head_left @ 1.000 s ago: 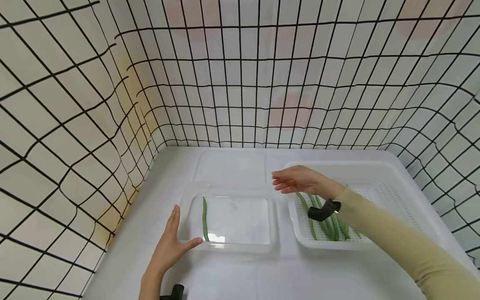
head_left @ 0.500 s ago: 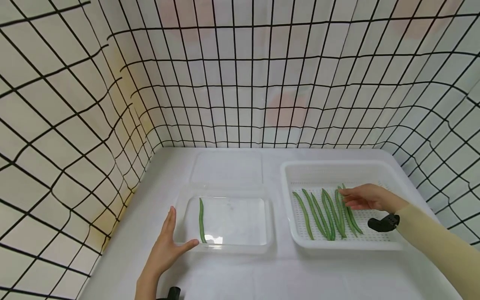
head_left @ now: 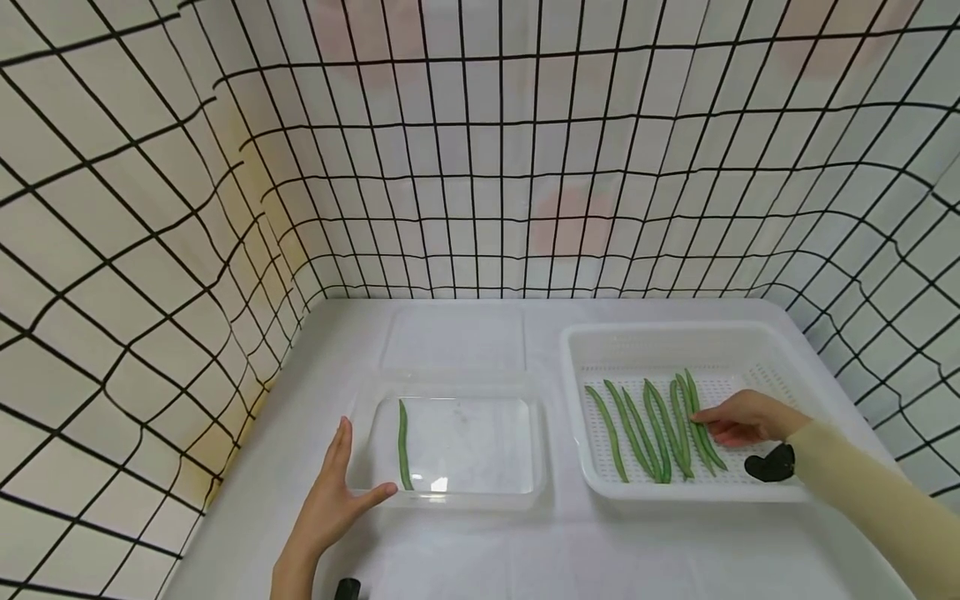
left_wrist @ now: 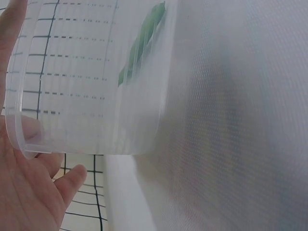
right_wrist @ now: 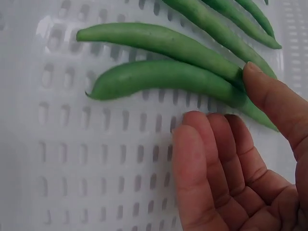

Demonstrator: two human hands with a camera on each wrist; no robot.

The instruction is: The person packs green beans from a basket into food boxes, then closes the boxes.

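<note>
**Right hand (head_left: 750,418) at the green beans (head_left: 671,433)**

At the lower right of the frame, its fingers (head_left: 712,413) touch the rightmost beans in a white basket (head_left: 675,493). Lower left, the left hand (head_left: 333,492) spreads at a clear container (head_left: 480,501) holding one bean (head_left: 402,446).

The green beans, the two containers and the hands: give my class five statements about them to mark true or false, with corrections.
1. One slender green bean lies in the clear rectangular plastic container. True.
2. The right hand reaches into the white perforated rectangular plastic basket. True.
3. The container holds more beans than the basket. False: it holds one, while several beans lie in the basket.
4. The left hand is at a corner of the container. True.
5. The left hand is clenched into a fist. False: its fingers are extended.
</note>
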